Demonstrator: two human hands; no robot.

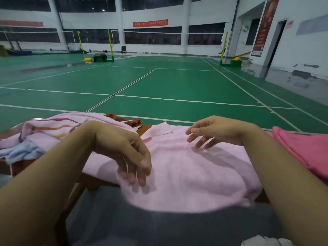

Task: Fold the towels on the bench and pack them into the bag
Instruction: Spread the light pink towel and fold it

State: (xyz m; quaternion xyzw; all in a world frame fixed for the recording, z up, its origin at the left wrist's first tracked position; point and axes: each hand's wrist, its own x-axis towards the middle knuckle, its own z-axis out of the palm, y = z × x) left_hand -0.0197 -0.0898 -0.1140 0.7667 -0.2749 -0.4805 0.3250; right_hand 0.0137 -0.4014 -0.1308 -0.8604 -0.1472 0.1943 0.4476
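- The pale pink terry towel (186,167) lies spread across the brown wooden surface (144,129), its near edge hanging over the front.
- The left hand (127,150) hovers at the towel's near-left part, fingers loosely curled; its grip holds nothing.
- The right hand (214,132) hangs over the far-right part, fingers relaxed and apart, also empty.
- Judged best: pinch the overhanging corners and lift them evenly to the far edge, smoothing out creases.
- A striped pink towel (53,126) and a light blue towel (23,150) are heaped at left; a deep pink towel (301,148) lies at right.
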